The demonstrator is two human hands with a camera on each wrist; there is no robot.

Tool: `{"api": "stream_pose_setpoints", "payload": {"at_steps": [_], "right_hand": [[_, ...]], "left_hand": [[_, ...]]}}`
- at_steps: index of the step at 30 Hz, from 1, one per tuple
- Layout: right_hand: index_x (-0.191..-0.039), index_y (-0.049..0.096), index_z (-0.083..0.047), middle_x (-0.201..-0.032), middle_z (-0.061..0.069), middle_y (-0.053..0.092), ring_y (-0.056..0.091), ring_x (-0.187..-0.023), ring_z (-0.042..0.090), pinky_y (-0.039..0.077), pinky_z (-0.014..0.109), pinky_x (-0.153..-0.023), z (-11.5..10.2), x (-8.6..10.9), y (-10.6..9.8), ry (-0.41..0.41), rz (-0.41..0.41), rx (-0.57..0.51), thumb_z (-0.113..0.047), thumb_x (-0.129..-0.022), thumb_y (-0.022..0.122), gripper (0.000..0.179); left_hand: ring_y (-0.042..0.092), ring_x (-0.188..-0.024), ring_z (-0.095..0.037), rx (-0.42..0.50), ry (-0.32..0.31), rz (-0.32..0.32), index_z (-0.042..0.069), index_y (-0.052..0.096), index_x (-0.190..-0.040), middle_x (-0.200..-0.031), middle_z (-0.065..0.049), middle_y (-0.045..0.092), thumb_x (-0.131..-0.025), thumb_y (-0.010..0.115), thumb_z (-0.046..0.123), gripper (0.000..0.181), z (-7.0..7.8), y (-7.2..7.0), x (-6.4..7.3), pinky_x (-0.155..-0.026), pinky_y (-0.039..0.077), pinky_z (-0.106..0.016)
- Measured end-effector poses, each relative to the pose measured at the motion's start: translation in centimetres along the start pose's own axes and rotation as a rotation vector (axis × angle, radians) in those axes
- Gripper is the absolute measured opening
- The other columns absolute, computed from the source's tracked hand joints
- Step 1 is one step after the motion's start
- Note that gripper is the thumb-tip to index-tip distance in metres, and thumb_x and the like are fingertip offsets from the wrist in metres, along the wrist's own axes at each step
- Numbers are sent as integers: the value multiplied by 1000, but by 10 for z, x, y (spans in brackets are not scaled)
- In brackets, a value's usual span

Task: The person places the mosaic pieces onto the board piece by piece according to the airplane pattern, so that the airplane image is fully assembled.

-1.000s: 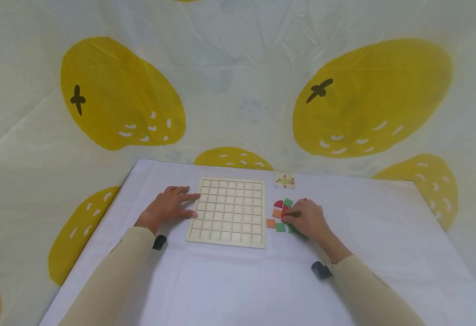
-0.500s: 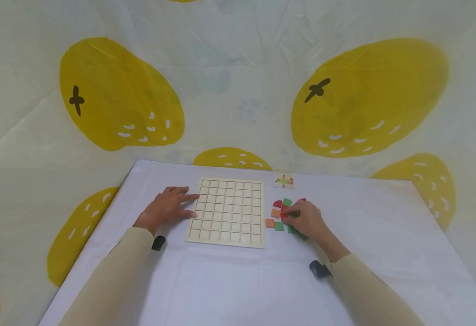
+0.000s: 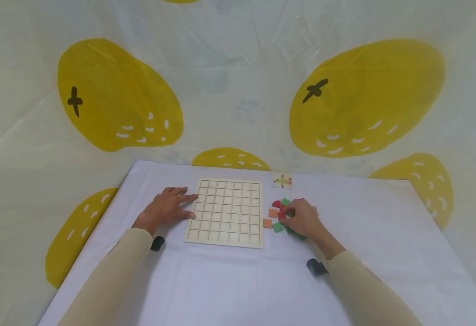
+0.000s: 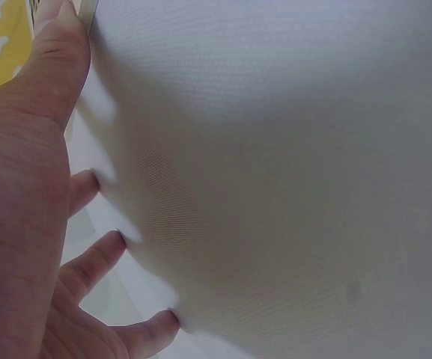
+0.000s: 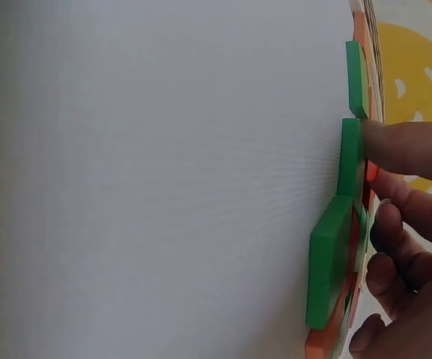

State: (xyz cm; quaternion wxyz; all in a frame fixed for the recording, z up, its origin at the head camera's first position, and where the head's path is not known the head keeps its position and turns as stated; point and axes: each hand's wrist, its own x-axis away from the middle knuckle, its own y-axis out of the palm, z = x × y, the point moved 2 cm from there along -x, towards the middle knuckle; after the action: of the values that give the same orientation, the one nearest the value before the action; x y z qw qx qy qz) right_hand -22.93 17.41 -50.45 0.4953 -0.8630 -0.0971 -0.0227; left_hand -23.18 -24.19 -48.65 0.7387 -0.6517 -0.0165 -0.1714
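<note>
A pale wooden grid board [image 3: 224, 212] lies flat on the white-covered table. My left hand [image 3: 165, 209] rests at its left edge, fingers spread, with thumb and index fingertip touching the rim. In the left wrist view the thumb [image 4: 55, 67] is on the board's edge. To the right of the board, my right hand [image 3: 304, 218] is among small coloured tiles. Its thumb and index finger pinch a red tile [image 5: 371, 170], mostly hidden by the fingers. Around it lie a green square tile [image 3: 277, 227], orange square tiles [image 3: 273, 213] and a red quarter-round tile [image 3: 276, 203].
A small pattern card [image 3: 283, 180] lies near the table's back edge, beyond the tiles. Several green tiles [image 5: 329, 262] sit partly beneath the right hand. A patterned curtain [image 3: 238, 81] hangs behind the table.
My right hand has shifted slightly left. The front green square has turned and slid a little, and the front orange tile now sits against the board's right edge. The left hand stays put.
</note>
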Motion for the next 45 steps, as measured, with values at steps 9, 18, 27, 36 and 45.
{"api": "stream_pose_setpoints", "payload": {"at_steps": [9, 18, 27, 36, 45], "right_hand": [[-102, 80, -13, -98, 4, 69, 55, -105, 26, 41, 51, -92, 0, 4, -1, -90, 15, 14, -29, -86, 85, 23], [-105, 80, -15, -106, 7, 66, 53, -106, 27, 47, 47, -87, -2, 6, -6, -71, 7, -25, -33, -86, 84, 26], [-105, 81, -14, -102, 6, 68, 55, -102, 26, 49, 41, -84, -6, 3, -4, -144, 35, -29, -32, -85, 85, 27], [-99, 81, -12, -89, 1, 66, 55, -93, 21, 46, 32, -77, -9, 1, -1, -236, 49, -69, -27, -84, 86, 22], [-109, 80, -10, -95, 4, 68, 55, -95, 21, 50, 30, -77, -17, -4, 1, -206, 19, -94, -28, -85, 85, 30]], "left_hand": [[31, -153, -47, 7, 8, 2, 38, 47, -156, -170, -12, 35, -91, 68, 65, 74, -2, 1, 1, -120, 30, -73], [32, -153, -46, 5, 7, 10, 40, 47, -156, -170, -11, 36, -91, 68, 64, 72, -3, 3, -2, -120, 30, -73], [32, -153, -46, 1, 8, 13, 40, 47, -156, -170, -11, 36, -91, 69, 64, 72, -3, 3, -3, -121, 30, -72], [31, -154, -45, 7, -7, 5, 41, 47, -156, -170, -11, 36, -90, 69, 66, 74, -4, 6, -4, -120, 29, -74], [31, -154, -45, 6, 6, 9, 40, 47, -156, -170, -11, 36, -90, 68, 66, 74, -4, 5, -4, -119, 29, -76]]}}
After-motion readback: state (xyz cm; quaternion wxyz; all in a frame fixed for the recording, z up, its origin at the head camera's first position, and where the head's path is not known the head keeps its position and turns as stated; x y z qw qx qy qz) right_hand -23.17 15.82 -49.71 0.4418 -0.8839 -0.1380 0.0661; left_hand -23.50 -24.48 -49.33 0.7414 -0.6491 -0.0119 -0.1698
